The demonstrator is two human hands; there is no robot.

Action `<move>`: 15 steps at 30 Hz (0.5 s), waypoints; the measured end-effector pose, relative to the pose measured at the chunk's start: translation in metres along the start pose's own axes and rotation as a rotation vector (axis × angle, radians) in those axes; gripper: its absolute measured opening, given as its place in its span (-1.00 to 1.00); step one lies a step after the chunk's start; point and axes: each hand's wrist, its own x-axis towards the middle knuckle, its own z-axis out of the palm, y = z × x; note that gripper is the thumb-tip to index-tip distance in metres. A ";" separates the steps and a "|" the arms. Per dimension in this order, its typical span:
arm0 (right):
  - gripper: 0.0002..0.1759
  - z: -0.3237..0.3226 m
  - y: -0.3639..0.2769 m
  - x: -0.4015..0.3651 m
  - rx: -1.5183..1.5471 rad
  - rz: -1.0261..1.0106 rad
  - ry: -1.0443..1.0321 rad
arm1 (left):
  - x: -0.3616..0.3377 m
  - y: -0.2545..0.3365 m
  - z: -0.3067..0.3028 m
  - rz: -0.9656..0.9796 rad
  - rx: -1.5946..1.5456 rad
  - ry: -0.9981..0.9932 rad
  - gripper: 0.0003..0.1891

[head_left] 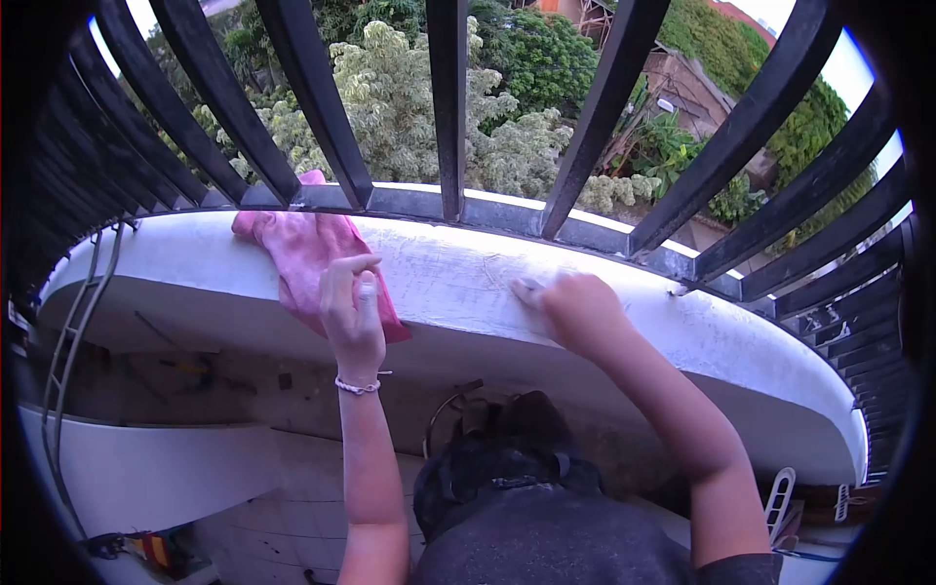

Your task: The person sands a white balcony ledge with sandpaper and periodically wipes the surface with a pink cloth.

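Observation:
Raised in front of a pink cloth (304, 255) is my left hand (351, 310), its thumb and index finger apart and loosely bent. The cloth drapes over a white-painted ledge (439, 268) below the railing, its lower corner hanging past the edge. My right hand (577, 304) is closed over the ledge top, with a pale, dusty fingertip pressed near a rough, scratched patch. What it holds, if anything, is hidden under the fingers. A braided bracelet (358, 387) circles my left wrist.
A black metal railing (448, 107) rises along the ledge's far side, with trees (385, 93) beyond. At the left leans a thin ladder (73, 341). Far below lies a floor with a yellow-and-red item (154, 549). A white slotted piece (779, 502) stands at lower right.

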 end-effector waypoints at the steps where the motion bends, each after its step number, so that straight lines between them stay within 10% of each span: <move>1: -0.53 -0.003 -0.001 -0.012 0.012 0.003 -0.039 | 0.000 -0.005 -0.007 0.087 0.264 0.008 -0.76; 6: -0.68 0.014 -0.005 0.028 0.091 0.017 0.144 | 0.001 -0.026 -0.030 0.097 0.724 0.076 -0.59; 15: -0.83 0.014 -0.022 -0.008 0.113 0.090 0.129 | -0.010 0.022 0.007 0.208 0.583 -0.381 -0.46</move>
